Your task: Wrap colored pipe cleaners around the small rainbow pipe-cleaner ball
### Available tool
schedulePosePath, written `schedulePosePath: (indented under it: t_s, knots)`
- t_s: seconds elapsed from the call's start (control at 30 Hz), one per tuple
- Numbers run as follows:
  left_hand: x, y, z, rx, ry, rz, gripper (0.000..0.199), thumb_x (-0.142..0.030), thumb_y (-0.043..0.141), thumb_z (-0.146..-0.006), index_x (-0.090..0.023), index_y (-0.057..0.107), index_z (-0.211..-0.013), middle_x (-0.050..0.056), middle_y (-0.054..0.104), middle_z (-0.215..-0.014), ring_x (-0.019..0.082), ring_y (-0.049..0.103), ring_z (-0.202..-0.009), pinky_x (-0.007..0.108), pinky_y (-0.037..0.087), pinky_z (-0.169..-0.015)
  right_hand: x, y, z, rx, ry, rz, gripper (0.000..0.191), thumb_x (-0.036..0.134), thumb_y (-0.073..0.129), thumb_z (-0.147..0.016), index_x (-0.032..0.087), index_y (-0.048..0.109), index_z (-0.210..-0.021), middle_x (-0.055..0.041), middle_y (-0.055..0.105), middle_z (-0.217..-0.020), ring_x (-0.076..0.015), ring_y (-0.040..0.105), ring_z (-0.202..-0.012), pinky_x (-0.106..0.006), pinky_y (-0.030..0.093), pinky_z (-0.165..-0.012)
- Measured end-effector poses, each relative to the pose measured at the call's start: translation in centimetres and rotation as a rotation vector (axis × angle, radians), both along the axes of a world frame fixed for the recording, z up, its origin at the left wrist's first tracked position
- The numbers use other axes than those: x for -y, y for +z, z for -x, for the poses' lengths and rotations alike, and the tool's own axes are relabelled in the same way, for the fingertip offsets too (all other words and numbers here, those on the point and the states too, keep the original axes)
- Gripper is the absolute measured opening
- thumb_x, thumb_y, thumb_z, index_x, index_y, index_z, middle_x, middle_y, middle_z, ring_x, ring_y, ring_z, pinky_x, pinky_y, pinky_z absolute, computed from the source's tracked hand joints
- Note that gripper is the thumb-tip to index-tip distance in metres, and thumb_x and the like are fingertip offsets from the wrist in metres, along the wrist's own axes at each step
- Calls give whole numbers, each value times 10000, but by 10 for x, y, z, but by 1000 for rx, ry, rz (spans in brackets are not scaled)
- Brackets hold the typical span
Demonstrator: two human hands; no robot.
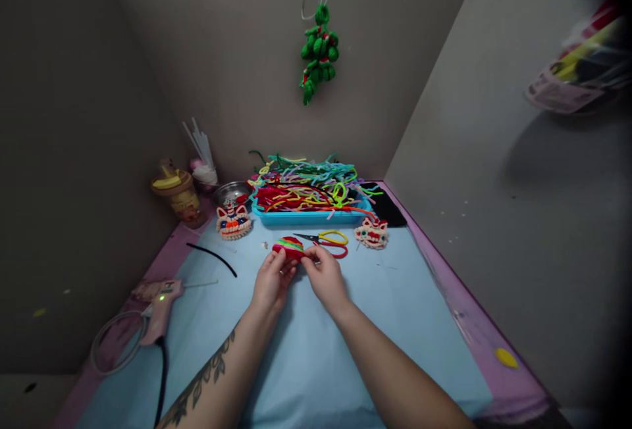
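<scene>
A small red piece with rainbow stripes (290,246), seemingly made of fuzzy pipe cleaner, is held up between both hands over the blue cloth. My left hand (271,276) pinches its left end, thumb on top. At its right end, the fingers of my right hand (323,274) are closed on the edge. Just behind lie scissors (330,239) with one yellow and one red handle. A lion-head ornament (234,224) with blue and orange details sits to the left, and a second lion head (372,234) with red and white details lies to the right.
A blue tray (311,219) heaped with coloured pipe cleaners stands at the back, beside a metal bowl (231,192) and a black flat object (388,206). A pink glue gun (160,310) with its cable lies left, near a black pipe cleaner (213,258). Green ornaments (320,54) hang above.
</scene>
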State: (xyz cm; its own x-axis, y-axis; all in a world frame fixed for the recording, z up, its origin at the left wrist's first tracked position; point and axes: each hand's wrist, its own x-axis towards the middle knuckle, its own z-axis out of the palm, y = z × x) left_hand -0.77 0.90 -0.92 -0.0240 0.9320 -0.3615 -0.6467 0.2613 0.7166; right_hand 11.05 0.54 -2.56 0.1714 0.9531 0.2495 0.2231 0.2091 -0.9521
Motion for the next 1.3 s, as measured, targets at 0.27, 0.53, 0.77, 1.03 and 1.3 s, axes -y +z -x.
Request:
schedulePosePath:
  t_s: [0.27,0.53,0.77,1.03,1.3]
  knots:
    - [2,2,-2,-12,-28,-8,238,-287,780,-667,-166,602,-768,-3,673,-706,88,629,-607,175,486,-566,1,4,0,-138,42,53,54,227,562,-743,210,593,-702,5,605,-681,-168,539,-642,-268,413,-608]
    - [3,1,-3,-49,-6,-27,279,-324,789,-646,-165,576,-730,-1,664,-682,93,616,-605,190,488,-594,1,-1,4,-157,17,32,95,232,580,-762,204,608,-849,-14,613,-775,-173,568,-710,-279,453,-654]
    - [5,-2,-4,-268,14,-208,287,-379,762,-669,-157,582,-690,16,662,-714,116,604,-651,208,468,-625,7,13,-3,192,-17,-238,186,192,554,-832,254,675,-960,-54,593,-943,-205,562,-894,-341,456,-828]
    - [6,-6,-10,-344,-83,-198,250,-326,761,-652,-148,588,-671,-8,609,-640,100,552,-579,196,431,-566,5,20,-9,304,57,-343,178,142,531,-813,240,677,-787,-56,554,-893,-217,534,-887,-373,445,-828]
    - [3,1,-4,-217,-111,-98,214,-301,735,-672,-152,582,-654,24,670,-656,124,618,-609,217,481,-587,9,28,-15,-3,-99,-335,65,207,575,-806,226,633,-784,-55,505,-936,-204,525,-903,-337,446,-774]
